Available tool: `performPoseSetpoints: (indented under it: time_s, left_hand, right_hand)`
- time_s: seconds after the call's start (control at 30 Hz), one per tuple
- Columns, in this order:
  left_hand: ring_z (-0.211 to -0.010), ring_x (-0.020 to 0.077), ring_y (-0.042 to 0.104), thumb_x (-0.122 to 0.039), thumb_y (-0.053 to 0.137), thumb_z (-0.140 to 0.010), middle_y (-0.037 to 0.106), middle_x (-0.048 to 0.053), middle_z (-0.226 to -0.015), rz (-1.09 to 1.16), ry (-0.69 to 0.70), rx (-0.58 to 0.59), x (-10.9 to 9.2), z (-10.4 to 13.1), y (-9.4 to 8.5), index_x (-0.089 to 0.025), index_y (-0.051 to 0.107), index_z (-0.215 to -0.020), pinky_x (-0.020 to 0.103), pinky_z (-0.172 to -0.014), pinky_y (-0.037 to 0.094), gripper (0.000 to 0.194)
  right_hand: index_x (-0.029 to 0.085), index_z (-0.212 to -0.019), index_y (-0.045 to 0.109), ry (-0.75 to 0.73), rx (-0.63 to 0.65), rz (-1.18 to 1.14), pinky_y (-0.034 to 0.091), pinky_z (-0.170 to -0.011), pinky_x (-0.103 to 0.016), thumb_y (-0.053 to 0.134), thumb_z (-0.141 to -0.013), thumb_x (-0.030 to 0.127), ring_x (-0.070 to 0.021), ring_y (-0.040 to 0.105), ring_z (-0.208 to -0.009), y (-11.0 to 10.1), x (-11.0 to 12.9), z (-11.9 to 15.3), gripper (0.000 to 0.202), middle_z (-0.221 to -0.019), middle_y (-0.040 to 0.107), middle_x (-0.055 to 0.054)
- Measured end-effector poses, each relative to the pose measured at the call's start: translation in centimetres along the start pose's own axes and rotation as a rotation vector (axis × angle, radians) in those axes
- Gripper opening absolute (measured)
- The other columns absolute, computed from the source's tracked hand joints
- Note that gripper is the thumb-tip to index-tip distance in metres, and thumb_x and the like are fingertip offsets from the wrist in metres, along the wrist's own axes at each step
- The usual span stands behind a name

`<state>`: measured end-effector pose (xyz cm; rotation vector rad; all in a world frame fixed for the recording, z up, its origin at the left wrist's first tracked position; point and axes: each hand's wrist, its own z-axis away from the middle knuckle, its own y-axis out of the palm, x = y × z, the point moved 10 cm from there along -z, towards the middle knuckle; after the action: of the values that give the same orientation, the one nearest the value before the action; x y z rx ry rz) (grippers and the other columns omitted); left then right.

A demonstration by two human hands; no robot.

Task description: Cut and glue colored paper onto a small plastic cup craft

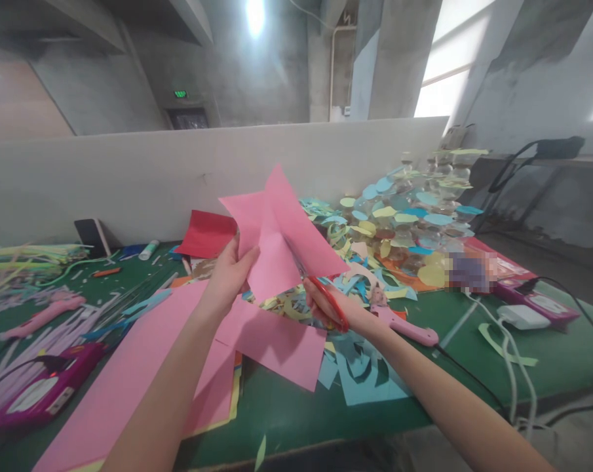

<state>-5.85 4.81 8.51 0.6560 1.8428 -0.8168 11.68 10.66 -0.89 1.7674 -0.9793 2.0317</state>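
My left hand (234, 274) pinches the left edge of a bent sheet of pink paper (271, 242), raised above the table. My right hand (333, 307) is wrapped round the red handles of a pair of scissors (329, 296). The scissors' blades reach into a slit in the paper, so most of their length is hidden. Below my left forearm lies a stack of larger pink sheets (163, 347). A smaller pink piece (286, 344) rests under my hands, beside a cut light-blue sheet (367, 377).
Paper scraps and colored discs on clear jars (438, 219) pile up at the back right. A pink glue gun (409, 326) with a cord lies right of my right hand; another glue gun (45, 314) is at left. Purple power strips (55, 387) sit on the green table (276, 426).
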Motion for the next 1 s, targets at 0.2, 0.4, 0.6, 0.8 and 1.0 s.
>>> performPoseSetpoints:
  time_s: [0.2, 0.4, 0.6, 0.8, 1.0]
  left_hand:
    - [-0.038, 0.0063, 0.035, -0.045, 0.064, -0.076, 0.038, -0.008, -0.051, -0.027, -0.064, 0.020, 1.4, -0.2, -0.1, -0.021, 0.042, -0.068, 0.018, -0.036, 0.025, 0.033]
    - [-0.039, 0.0066, 0.034, -0.043, 0.067, -0.071, 0.041, -0.008, -0.050, -0.025, -0.103, 0.062, 0.7, 0.6, 0.6, -0.019, 0.048, -0.067, 0.018, -0.035, 0.025, 0.031]
    - [-0.042, 0.0067, 0.036, -0.042, 0.068, -0.069, 0.045, -0.006, -0.053, 0.017, -0.132, 0.062, 0.7, 0.9, 0.9, -0.017, 0.053, -0.070, 0.018, -0.036, 0.023, 0.028]
    - [-0.040, 0.0067, 0.036, -0.042, 0.068, -0.070, 0.044, -0.007, -0.052, -0.003, -0.126, 0.087, 0.9, 0.9, 1.0, -0.017, 0.054, -0.071, 0.017, -0.036, 0.022, 0.028]
    - [-0.041, 0.0068, 0.040, -0.039, 0.067, -0.072, 0.047, -0.006, -0.054, -0.009, -0.131, 0.126, 0.6, 1.3, 1.4, -0.017, 0.056, -0.073, 0.016, -0.035, 0.024, 0.024]
  right_hand:
    - [0.023, -0.064, 0.038, -0.090, 0.025, -0.043, 0.028, -0.040, -0.024, 0.036, -0.092, 0.065, -0.0097, 0.032, -0.041, 0.1, 1.4, 0.5, 0.050, -0.048, 0.033, 0.007]
    - [0.023, -0.068, 0.034, -0.124, 0.034, -0.066, 0.024, -0.041, -0.023, 0.036, -0.091, 0.068, -0.0087, 0.027, -0.046, 0.2, 0.7, -0.1, 0.050, -0.056, 0.030, 0.007]
    - [0.023, -0.070, 0.040, 0.004, -0.012, -0.067, 0.027, -0.035, -0.022, 0.034, -0.086, 0.077, -0.0095, 0.035, -0.036, 0.2, -1.4, -1.1, 0.056, -0.044, 0.034, 0.008]
    - [0.023, -0.070, 0.039, -0.053, -0.010, -0.058, 0.029, -0.039, -0.023, 0.033, -0.084, 0.079, -0.0089, 0.033, -0.042, 0.3, -1.3, -1.5, 0.058, -0.055, 0.036, 0.006]
    - [0.024, -0.056, 0.033, -0.043, -0.015, 0.028, 0.030, -0.040, -0.025, 0.024, -0.087, 0.078, -0.0103, 0.035, -0.039, 0.1, -0.6, -0.9, 0.064, -0.046, 0.036, 0.004]
